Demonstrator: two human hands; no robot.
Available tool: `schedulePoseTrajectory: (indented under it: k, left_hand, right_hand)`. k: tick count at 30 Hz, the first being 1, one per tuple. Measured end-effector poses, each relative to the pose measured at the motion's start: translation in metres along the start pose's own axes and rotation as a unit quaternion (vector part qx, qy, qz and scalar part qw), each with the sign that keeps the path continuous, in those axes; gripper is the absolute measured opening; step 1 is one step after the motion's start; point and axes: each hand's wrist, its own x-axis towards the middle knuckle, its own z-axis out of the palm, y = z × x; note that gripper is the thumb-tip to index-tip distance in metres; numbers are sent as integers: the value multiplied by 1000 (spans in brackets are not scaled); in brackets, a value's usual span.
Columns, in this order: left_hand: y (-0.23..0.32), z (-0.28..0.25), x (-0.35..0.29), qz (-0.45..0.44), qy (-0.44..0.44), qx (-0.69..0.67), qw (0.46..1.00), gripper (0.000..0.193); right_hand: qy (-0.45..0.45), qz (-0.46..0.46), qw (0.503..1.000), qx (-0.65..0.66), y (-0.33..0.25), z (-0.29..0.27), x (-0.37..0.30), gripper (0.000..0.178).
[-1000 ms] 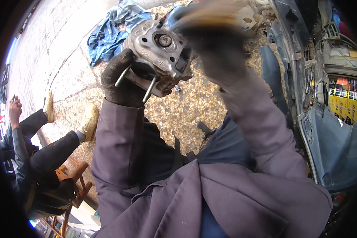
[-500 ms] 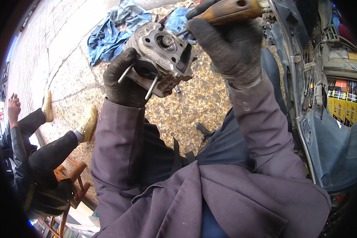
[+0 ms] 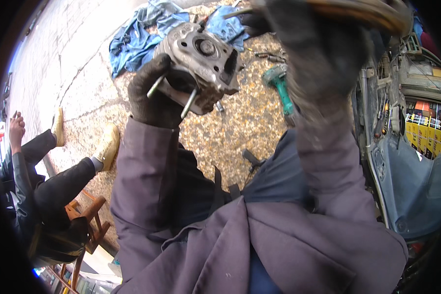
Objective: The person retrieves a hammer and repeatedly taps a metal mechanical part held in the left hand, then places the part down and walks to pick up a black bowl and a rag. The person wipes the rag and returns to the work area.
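My left hand (image 3: pixel 154 93), in a dark glove, grips a grey metal engine cylinder head (image 3: pixel 201 66) from below, with two long studs sticking out past the fingers. My right hand (image 3: pixel 318 54), also gloved, is raised close to the camera at the top right and is shut on a wooden-handled tool (image 3: pixel 362 12). The tool's thin metal end (image 3: pixel 237 12) reaches left, above the engine part, without touching it.
A blue cloth (image 3: pixel 137 36) lies on the speckled stone ground behind the part. A green power tool (image 3: pixel 281 90) and small metal bits lie beside it. A person (image 3: pixel 39 191) sits on a wooden stool at left. A scooter body with yellow boxes (image 3: pixel 421 137) stands at right.
My right hand has lifted up and toward the camera with the wooden-handled tool. The engine part in my left hand has hardly moved.
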Motion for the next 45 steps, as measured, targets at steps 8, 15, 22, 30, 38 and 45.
schedulePoseTrajectory:
  k: [8,15,22,30,38,45]
  left_hand:
    - [0,-1,1,-9,38,-21,999,51]
    - [0,0,-1,6,44,22,999,41]
    - [1,1,-1,-1,4,-29,1000,40]
    - [0,-3,0,1,42,-24,999,51]
    - [1,2,-1,-4,45,3,999,46]
    - [1,3,-1,13,112,-5,994,42]
  right_hand:
    - [-54,106,991,-56,3,-1,-16,28]
    - [-28,290,957,-4,5,-15,-19,25]
    - [-29,116,992,38,-11,0,2,19]
    - [-28,48,998,-11,-12,-4,7,17]
    - [-9,237,972,-7,15,-6,-27,27]
    - [-34,295,955,3,-9,-7,-11,27]
